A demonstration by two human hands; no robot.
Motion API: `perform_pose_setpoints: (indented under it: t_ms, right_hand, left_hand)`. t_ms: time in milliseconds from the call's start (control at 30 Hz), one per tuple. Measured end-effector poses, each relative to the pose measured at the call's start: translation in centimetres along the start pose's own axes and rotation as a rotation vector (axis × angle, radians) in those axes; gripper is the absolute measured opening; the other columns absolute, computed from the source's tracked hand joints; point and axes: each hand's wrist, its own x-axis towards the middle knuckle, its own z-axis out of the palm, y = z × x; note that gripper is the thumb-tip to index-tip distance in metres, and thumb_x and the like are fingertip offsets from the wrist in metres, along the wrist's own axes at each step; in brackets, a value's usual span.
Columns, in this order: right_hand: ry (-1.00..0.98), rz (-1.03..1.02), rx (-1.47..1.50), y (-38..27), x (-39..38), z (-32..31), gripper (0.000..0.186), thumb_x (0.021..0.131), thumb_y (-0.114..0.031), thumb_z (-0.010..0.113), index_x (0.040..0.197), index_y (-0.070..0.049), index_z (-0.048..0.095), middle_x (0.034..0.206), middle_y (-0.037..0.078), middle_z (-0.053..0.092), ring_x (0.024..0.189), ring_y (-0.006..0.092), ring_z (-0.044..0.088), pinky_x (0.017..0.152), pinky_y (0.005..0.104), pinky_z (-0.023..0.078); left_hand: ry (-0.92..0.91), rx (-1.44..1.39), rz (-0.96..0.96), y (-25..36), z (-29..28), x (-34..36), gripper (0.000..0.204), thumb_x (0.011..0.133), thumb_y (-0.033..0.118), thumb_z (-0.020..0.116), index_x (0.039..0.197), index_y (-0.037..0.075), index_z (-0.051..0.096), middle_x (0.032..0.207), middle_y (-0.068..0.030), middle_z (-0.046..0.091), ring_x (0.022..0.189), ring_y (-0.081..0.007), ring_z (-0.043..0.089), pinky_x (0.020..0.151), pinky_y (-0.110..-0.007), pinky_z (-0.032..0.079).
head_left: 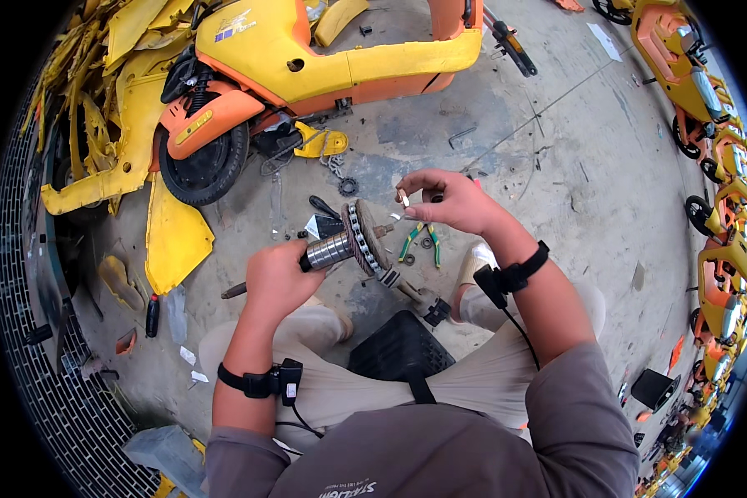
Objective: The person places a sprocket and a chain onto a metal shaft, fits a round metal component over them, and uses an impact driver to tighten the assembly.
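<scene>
My left hand (279,275) is closed around a metal shaft assembly with a ridged silver cylinder (329,251). At its right end sits a toothed chainring (365,238) with a chain along its edge. A short threaded shaft end (383,229) sticks out of the chainring toward my right hand. My right hand (452,203) pinches a small shiny metal piece (403,199), perhaps a nut or ring, between thumb and fingers. It is apart from the shaft end. Below the chainring, a crank arm (411,290) reaches toward a black end piece (436,312).
Pliers (422,241) with green-yellow handles lie on the concrete floor near several small rings. Ahead stands a yellow-orange scooter (332,70) beside piled yellow panels (116,124). A loose chain (333,163) lies near its wheel. More scooters (718,249) line the right. A black crate (401,346) is between my legs.
</scene>
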Motion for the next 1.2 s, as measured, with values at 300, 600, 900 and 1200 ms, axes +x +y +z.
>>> perform_pose_setpoints:
  t_ms: [300, 600, 900, 1200]
  right_hand:
    - [0.137, -0.259, -0.137, -4.3, -6.1, 4.7, 0.04, 0.084, -0.017, 0.085, 0.121, -0.008, 0.073, 0.106, 0.004, 0.071, 0.075, 0.013, 0.056, 0.07, 0.0282, 0.049]
    - [0.165, -0.208, -0.078, -2.9, -6.4, 6.4, 0.042, 0.083, -0.012, 0.086, 0.123, -0.006, 0.073, 0.108, 0.005, 0.07, 0.08, 0.0118, 0.057, 0.073, 0.0276, 0.05]
    - [0.22, -0.269, -0.052, -2.7, -6.6, 6.1, 0.042, 0.085, -0.015, 0.085, 0.124, -0.006, 0.073, 0.106, 0.006, 0.071, 0.071, 0.0122, 0.056, 0.067, 0.0288, 0.05]
    - [0.216, -0.289, -0.058, -3.5, -7.1, 5.8, 0.043, 0.085, -0.017, 0.085, 0.123, -0.005, 0.072, 0.109, 0.007, 0.071, 0.073, 0.0128, 0.057, 0.067, 0.029, 0.05]
  left_hand:
    - [-0.019, 0.017, 0.037, 0.9, 0.0, -1.3, 0.021, 0.07, 0.021, 0.074, 0.08, 0.004, 0.072, 0.078, -0.0213, 0.068, 0.076, -0.0423, 0.068, 0.069, -0.045, 0.054]
    - [0.009, 0.041, 0.069, 1.4, 0.1, -1.9, 0.02, 0.069, 0.02, 0.074, 0.081, 0.004, 0.072, 0.077, -0.0219, 0.068, 0.077, -0.043, 0.068, 0.07, -0.047, 0.054]
    - [0.036, 0.05, 0.102, 2.2, 0.0, -1.6, 0.019, 0.069, 0.02, 0.074, 0.079, 0.004, 0.071, 0.075, -0.0216, 0.067, 0.076, -0.0433, 0.067, 0.069, -0.047, 0.054]
    - [0.046, 0.05, 0.115, 2.2, -0.1, -1.3, 0.018, 0.07, 0.023, 0.075, 0.078, 0.006, 0.074, 0.074, -0.0191, 0.07, 0.072, -0.0407, 0.07, 0.067, -0.048, 0.057]
